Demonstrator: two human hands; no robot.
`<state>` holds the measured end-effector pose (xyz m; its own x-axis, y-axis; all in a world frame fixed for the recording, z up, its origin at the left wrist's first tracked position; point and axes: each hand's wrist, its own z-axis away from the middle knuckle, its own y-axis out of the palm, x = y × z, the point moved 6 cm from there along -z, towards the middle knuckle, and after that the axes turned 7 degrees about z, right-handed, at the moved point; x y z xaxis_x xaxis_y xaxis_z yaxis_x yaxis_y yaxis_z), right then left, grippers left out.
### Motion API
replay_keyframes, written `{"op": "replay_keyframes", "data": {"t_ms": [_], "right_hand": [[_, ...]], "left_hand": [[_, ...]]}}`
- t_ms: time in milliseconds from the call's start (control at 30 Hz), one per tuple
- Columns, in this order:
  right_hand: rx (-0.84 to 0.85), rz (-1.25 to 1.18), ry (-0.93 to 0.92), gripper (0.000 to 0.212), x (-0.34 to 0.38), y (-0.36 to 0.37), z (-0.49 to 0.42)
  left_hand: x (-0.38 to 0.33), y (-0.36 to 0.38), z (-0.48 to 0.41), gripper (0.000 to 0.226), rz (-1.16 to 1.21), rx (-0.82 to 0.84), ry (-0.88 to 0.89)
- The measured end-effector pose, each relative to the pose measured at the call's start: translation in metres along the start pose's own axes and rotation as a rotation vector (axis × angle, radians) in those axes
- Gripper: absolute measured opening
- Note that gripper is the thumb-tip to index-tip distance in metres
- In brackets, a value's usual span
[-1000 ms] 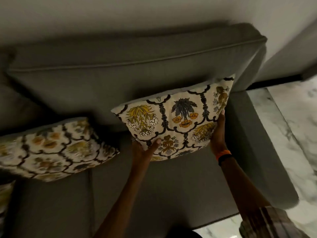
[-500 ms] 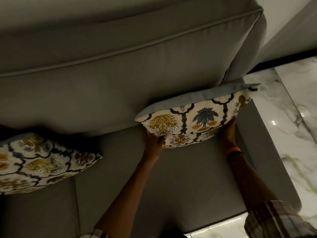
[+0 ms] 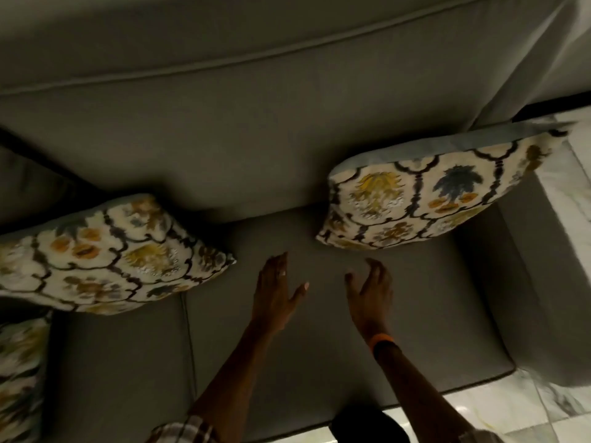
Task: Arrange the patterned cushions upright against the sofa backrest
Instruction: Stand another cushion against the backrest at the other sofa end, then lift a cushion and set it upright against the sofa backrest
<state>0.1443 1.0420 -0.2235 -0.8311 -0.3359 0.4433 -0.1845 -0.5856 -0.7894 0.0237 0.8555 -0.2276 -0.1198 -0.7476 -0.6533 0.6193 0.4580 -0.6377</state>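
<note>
A cream cushion with yellow, blue and orange floral motifs [image 3: 428, 193] stands upright against the grey sofa backrest [image 3: 256, 129] at the right end, beside the armrest. A second patterned cushion [image 3: 105, 254] leans against the backrest at the left. A third patterned cushion [image 3: 19, 372] shows partly at the lower left edge. My left hand [image 3: 275, 295] and my right hand [image 3: 371, 295] hover over the grey seat [image 3: 319, 346], just below the right cushion, both with fingers apart and holding nothing. An orange band sits on my right wrist.
The sofa's right armrest [image 3: 524, 282] rises beside the right cushion. White marble floor [image 3: 569, 174] lies to the right and along the front edge. A seam [image 3: 188, 340] divides the seat cushions.
Both hands have let go of the right cushion and drawn back toward me. The cushion stays leaning against the backrest. The view has shifted left, showing more of the left cushions.
</note>
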Motion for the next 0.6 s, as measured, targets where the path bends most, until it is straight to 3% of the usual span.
{"op": "replay_keyframes", "data": {"t_ms": [133, 367, 467, 600], "right_hand": [[0.065, 0.263, -0.299, 0.079, 0.062, 0.090, 0.082], [0.129, 0.446, -0.552, 0.076, 0.194, 0.258, 0.251], [0.153, 0.469, -0.585, 0.078, 0.258, 0.330, 0.317], [0.188, 0.343, -0.559, 0.081, 0.333, 0.416, 0.394]], "left_hand": [[0.104, -0.033, 0.061, 0.086, -0.170, -0.002, -0.017], [0.306, -0.183, 0.172, 0.073, -0.189, -0.216, 0.027], [0.392, -0.263, 0.213, 0.074, -0.223, -0.321, 0.001], [0.516, -0.361, 0.266, 0.075, -0.203, -0.443, -0.161]]}}
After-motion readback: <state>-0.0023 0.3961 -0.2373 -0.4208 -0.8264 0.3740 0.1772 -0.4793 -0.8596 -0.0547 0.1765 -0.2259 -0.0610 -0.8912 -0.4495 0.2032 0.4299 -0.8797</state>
